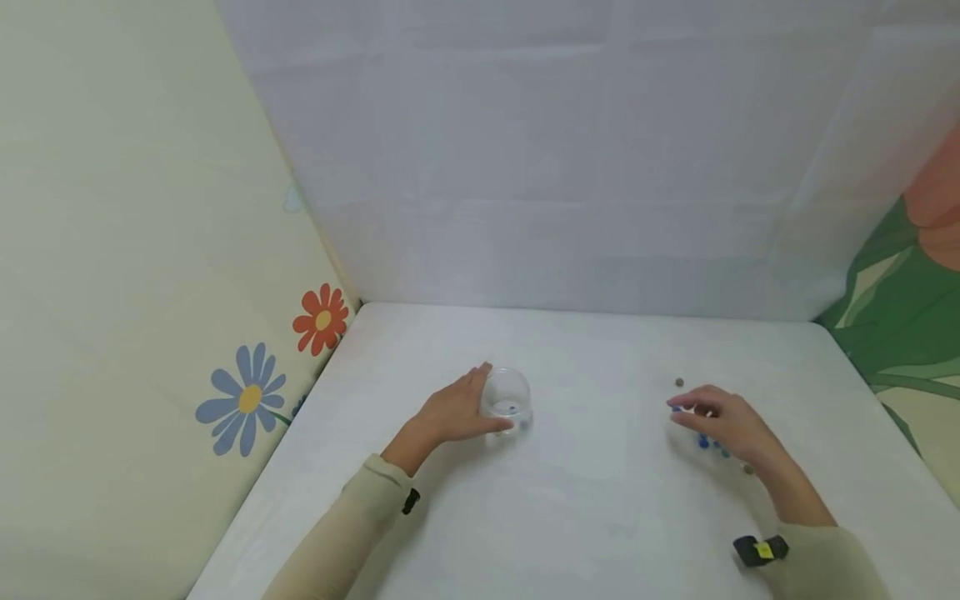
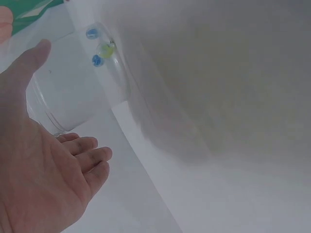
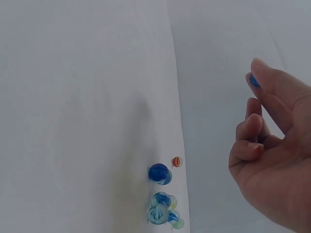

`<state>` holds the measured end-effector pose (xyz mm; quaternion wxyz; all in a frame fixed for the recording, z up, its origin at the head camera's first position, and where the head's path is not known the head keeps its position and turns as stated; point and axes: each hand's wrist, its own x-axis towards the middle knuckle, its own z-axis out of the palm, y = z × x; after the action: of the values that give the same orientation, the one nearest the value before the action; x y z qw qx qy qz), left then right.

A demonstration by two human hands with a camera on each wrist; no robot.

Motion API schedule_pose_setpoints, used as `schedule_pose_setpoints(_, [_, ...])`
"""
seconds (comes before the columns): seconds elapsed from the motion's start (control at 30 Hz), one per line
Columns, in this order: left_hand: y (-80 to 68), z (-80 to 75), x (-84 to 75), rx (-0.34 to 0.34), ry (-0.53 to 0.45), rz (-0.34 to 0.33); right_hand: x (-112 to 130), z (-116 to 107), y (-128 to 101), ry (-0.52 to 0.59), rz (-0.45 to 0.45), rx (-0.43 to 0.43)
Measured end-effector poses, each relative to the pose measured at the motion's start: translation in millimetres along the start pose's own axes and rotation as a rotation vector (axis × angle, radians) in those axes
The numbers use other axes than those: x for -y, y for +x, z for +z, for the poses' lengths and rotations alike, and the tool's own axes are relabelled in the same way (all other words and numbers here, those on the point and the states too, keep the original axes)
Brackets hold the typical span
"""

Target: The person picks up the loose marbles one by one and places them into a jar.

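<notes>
My left hand [image 1: 453, 410] holds a clear glass jar [image 1: 513, 385] from its left side, thumb at the front and fingers at the back. Inside the jar, in the left wrist view, lie two blue marbles [image 2: 97, 60] and a yellow-green marble [image 2: 106, 51]. On the right, my right hand [image 1: 722, 422] pinches a blue marble [image 3: 254, 80] between thumb and index finger, above the table. Its other fingers are curled in. Below it in the right wrist view sit a dark blue marble [image 3: 159, 173], an orange-red marble [image 3: 177, 161] and a cluster of blue and pale green marbles [image 3: 158, 214].
The white-covered table [image 1: 592, 467] meets a white cloth backdrop [image 1: 555, 167] at its far edge. A brownish marble [image 1: 679, 382] lies behind the right hand, and another brownish marble [image 1: 747, 469] lies near that wrist. Flower-patterned cloth [image 1: 247, 400] hangs at the left.
</notes>
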<state>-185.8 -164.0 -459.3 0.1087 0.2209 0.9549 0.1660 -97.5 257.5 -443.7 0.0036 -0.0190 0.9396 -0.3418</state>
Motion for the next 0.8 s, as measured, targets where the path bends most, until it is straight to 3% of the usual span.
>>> schedule_pose_setpoints(0.3, [4.7,1.9,1.8,-0.005,-0.010,-0.016,13.3,7.7,17.1,0.035,-0.051,0.016])
schedule_pose_setpoints(0.8, [17.1,9.8,-1.7,-0.005,0.026,-0.059,16.0,23.8,48.3,0.079,-0.113,0.032])
